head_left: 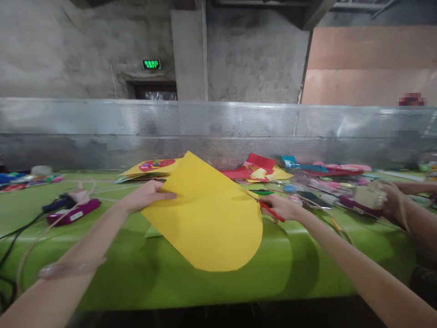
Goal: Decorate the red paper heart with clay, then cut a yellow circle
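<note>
A large sheet of yellow paper (208, 214) is held up over the green table, its lower right edge cut to a rounded curve and its top corner still pointed. My left hand (152, 196) pinches the sheet's left edge, thumb on the near face. On the other side, my right hand (282, 206) is closed around the red handles of a pair of scissors (271, 211). The blades lie at the paper's right edge, pointing up and left. Whether the blades are apart is too blurred to tell.
Behind the sheet lie stacked yellow pieces with a red decoration (157, 165) and red paper (261, 163). Purple power strips (73, 213) with cables stand left and right. A co-worker's arm (398, 205) reaches in from the right. A perforated metal panel (218, 123) runs along the table's back.
</note>
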{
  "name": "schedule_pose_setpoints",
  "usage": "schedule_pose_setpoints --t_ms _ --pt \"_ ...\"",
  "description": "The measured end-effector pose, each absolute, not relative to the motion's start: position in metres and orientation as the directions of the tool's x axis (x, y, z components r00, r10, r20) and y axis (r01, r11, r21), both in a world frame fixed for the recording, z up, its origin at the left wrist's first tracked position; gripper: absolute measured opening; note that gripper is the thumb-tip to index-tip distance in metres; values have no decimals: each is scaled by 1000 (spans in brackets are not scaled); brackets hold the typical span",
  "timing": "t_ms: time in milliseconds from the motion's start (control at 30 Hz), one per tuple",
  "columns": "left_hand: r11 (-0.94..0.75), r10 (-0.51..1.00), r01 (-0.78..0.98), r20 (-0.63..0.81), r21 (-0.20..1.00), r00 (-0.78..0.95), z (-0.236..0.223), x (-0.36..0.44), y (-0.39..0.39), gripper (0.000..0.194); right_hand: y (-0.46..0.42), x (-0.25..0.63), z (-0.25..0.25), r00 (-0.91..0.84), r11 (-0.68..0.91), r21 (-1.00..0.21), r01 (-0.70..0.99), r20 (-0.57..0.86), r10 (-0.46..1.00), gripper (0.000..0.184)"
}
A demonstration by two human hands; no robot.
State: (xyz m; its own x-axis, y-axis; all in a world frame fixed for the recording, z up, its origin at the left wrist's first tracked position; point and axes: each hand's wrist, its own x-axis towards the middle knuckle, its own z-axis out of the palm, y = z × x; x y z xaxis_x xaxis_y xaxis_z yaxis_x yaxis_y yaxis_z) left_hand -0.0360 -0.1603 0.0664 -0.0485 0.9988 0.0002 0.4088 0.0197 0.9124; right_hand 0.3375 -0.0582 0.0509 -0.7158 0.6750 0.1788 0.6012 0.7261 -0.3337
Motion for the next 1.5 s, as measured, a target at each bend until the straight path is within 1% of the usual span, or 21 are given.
schedule_pose_setpoints --t_ms 133,200,400,500,600,667,767,833,967,1167,1267,1400,1500 --pt "30 997 533 14 845 -78 66 -33 -158 30 -54 341 46 -720 730 -298 615 166 674 18" --pt "29 997 556 16 831 -76 66 -30 -157 29 -52 344 44 -728 736 -284 614 155 667 18" --pt "14 1000 510 -1 860 -26 70 -21 -160 29 -52 346 47 -724 740 -232 631 168 669 29" --pt "12 1000 497 -11 868 -5 72 -17 -161 28 -54 344 49 -735 748 -223 625 153 660 30" --pt "-1 1000 482 3 876 -4 73 -15 -161 29 -58 343 51 -736 745 -268 611 153 659 27" --pt "0 1000 473 -1 881 1 73 -16 -161 30 -62 345 50 -715 705 -357 613 128 687 23" --pt "-1 1000 456 -9 890 19 73 -17 -162 33 -68 351 49 -674 576 -535 618 15 738 21" --pt "-5 999 446 -11 895 35 73 -19 -163 34 -72 355 48 -671 526 -597 606 -28 741 23" --pt "10 999 434 -26 901 30 73 -23 -165 34 -79 363 45 -673 521 -599 608 -41 738 26" --pt "12 999 410 -25 912 28 70 -25 -163 35 -88 363 46 -690 534 -583 612 -65 721 23" --pt "3 999 399 -21 917 41 69 -25 -163 38 -93 361 47 -692 522 -614 592 -55 720 25" --pt "-4 999 356 -11 935 41 68 -26 -164 40 -98 362 47 -685 478 -652 588 -88 723 31" --pt "16 999 333 -24 943 21 67 -29 -164 39 -97 366 45 -689 426 -720 547 -99 718 33"
